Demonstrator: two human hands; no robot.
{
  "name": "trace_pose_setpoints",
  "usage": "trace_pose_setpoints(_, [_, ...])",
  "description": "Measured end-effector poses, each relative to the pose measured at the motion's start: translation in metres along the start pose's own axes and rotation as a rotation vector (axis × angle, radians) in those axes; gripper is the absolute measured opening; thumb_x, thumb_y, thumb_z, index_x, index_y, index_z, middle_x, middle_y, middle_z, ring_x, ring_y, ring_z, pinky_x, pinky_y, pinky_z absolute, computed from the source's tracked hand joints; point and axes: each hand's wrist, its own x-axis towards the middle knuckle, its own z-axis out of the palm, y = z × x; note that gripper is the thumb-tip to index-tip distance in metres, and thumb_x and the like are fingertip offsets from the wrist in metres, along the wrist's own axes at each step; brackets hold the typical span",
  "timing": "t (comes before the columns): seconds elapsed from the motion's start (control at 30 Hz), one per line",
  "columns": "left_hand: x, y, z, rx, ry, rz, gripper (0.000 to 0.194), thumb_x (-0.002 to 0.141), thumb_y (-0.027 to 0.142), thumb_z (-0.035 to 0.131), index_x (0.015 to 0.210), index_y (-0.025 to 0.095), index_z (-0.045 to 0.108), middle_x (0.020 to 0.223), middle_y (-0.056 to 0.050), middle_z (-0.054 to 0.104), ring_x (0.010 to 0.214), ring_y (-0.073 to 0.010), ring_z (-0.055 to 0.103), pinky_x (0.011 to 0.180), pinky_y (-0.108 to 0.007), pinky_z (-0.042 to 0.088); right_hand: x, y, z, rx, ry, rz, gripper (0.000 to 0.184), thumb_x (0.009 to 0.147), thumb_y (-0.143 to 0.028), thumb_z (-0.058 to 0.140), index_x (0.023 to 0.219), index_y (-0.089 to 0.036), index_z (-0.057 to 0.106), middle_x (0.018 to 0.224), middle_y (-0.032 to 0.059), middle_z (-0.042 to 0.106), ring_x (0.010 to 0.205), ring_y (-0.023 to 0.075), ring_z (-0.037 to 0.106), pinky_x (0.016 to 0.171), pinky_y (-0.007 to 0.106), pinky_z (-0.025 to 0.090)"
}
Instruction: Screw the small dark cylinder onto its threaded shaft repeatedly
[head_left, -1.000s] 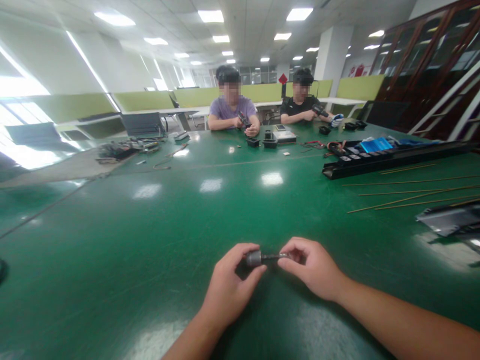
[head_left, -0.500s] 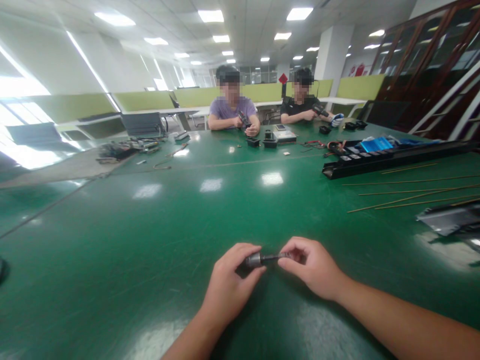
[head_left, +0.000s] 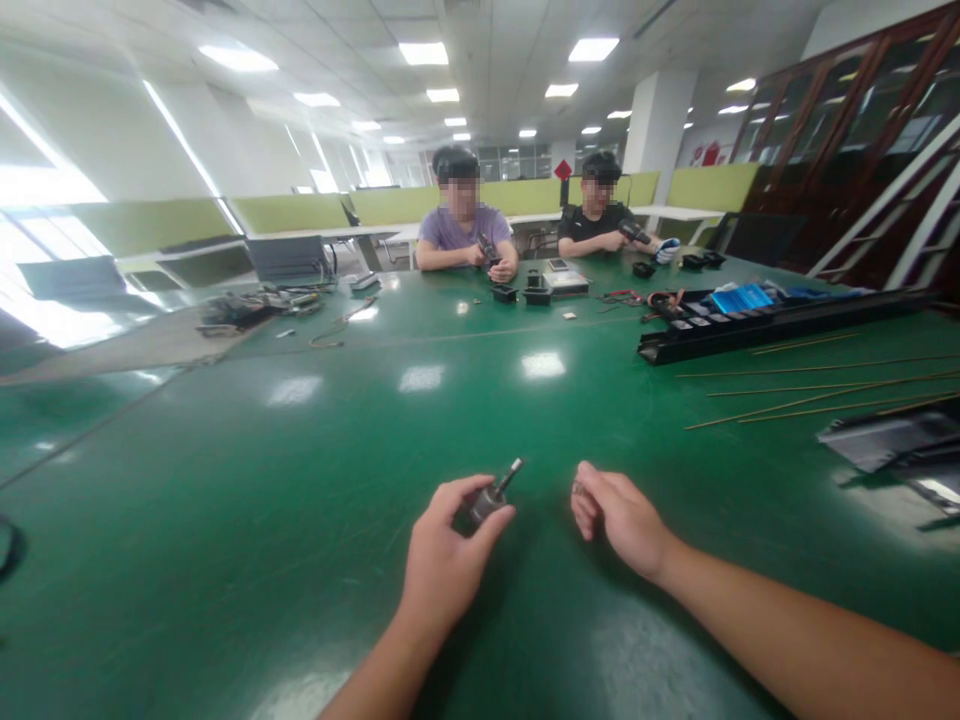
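Between the thumb and fingers of my left hand (head_left: 454, 535) is a short grey metal cylinder (head_left: 487, 507). A thin dark shaft (head_left: 510, 477) with a bright tip sticks out of it, tilted up and to the right. My right hand (head_left: 619, 515) is a short way to the right, apart from the shaft, with thumb and fingers pinched together. A small metal piece (head_left: 577, 487) shows at those fingertips; most of it is hidden, and its kind cannot be made out. Both hands are just above the green table (head_left: 360, 450).
Across the table sit two people, each holding a dark power tool (head_left: 489, 250). Black plastic boxes (head_left: 537, 292) stand before them. At right lie a long black channel (head_left: 697, 338), thin brass-coloured rods (head_left: 795, 390) and metal parts (head_left: 870, 440). Tools are heaped (head_left: 247, 308) at far left.
My right hand has come off the shaft and moved slightly right, with a small metal piece at its fingertips. The cylinder in my left hand has tipped, so its shaft points upward.
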Motion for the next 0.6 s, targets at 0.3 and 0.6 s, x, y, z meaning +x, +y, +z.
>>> trace_pose_setpoints(0.3, [0.007, 0.006, 0.002, -0.646, 0.143, -0.341, 0.064, 0.082, 0.042, 0.066, 0.135, 0.017, 0.04, 0.114, -0.012, 0.065, 0.101, -0.0241, 0.068, 0.101, -0.042, 0.05, 0.005, 0.004, 0.001, -0.006, -0.052, -0.031, 0.058, 0.092, -0.068, 0.041, 0.06, -0.02, 0.043, 0.052, -0.0026, 0.047, 0.048, 0.0119, 0.046, 0.054, 0.027, 0.04])
trace_pose_setpoints(0.6, [-0.069, 0.008, -0.109, -0.248, 0.157, -0.411, 0.081, 0.055, 0.063, 0.084, 0.124, 0.032, 0.054, 0.108, -0.003, 0.07, 0.103, -0.0297, 0.065, 0.095, -0.044, 0.056, 0.006, 0.006, 0.003, -0.032, -0.052, -0.015, 0.06, 0.089, -0.072, 0.042, 0.059, -0.02, 0.043, 0.052, -0.0022, 0.048, 0.047, 0.0113, 0.047, 0.053, 0.027, 0.041])
